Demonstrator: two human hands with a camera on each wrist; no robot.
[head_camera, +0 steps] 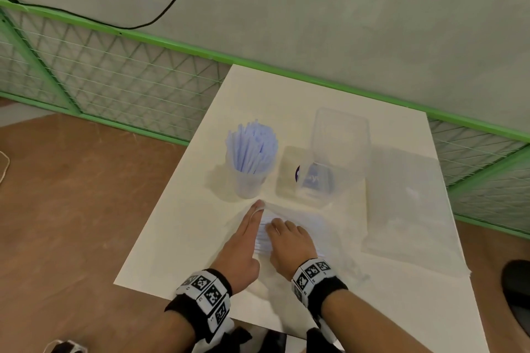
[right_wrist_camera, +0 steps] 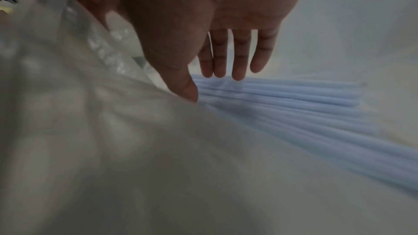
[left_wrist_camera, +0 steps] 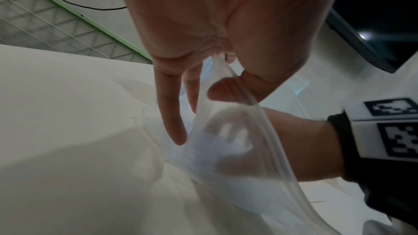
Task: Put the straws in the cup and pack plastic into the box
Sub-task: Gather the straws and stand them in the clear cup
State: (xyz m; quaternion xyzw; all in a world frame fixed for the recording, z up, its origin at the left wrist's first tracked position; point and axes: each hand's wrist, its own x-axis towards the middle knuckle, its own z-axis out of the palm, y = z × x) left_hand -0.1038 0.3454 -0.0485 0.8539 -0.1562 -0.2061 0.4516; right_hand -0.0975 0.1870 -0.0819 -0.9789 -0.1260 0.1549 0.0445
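A clear cup [head_camera: 248,185] holding several pale blue straws [head_camera: 252,146] stands mid-table. To its right is the clear box [head_camera: 308,192], its lid [head_camera: 341,135] raised. In front of them lies a clear zip bag [head_camera: 304,218] with more blue straws [head_camera: 263,238] [right_wrist_camera: 282,99] inside. My left hand [head_camera: 256,209] [left_wrist_camera: 222,72] pinches the bag's zip edge [left_wrist_camera: 260,122] and lifts it. My right hand [head_camera: 282,233] [right_wrist_camera: 210,85] is inside the bag [right_wrist_camera: 90,113], its fingers straight, with the fingertips [right_wrist_camera: 237,74] touching the straws.
A second flat plastic bag [head_camera: 407,203] lies on the white table [head_camera: 177,238] at the right. A green mesh fence [head_camera: 114,74] runs behind, with a black cable [head_camera: 160,14] on the wall. Brown floor is at the left and a dark object [head_camera: 516,281] at the right edge.
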